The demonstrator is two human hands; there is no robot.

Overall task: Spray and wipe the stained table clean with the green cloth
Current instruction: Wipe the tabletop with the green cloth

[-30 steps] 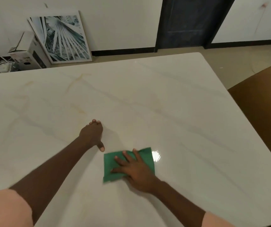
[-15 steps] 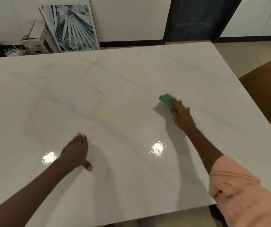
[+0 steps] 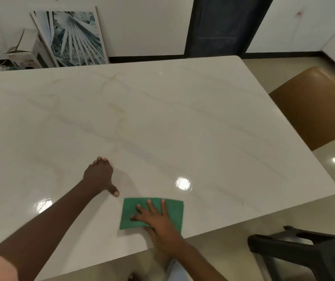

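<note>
The white marble table (image 3: 193,122) fills most of the head view, with faint yellowish marks (image 3: 120,110) near its middle. The green cloth (image 3: 172,209) lies flat close to the table's near edge. My right hand (image 3: 158,222) is pressed flat on the cloth with its fingers spread. My left hand (image 3: 98,175) rests on the bare tabletop just left of and beyond the cloth, thumb out, holding nothing. No spray bottle is in view.
A brown chair (image 3: 312,110) stands at the table's right side. A black stool (image 3: 304,252) is at the near right corner. A framed palm-leaf picture (image 3: 73,37) and a cardboard box (image 3: 30,51) lean against the far wall, beside a dark door (image 3: 223,25).
My right hand has slid the cloth from far out on the table's right part back to the near edge. My left hand stays planted on the tabletop.
</note>
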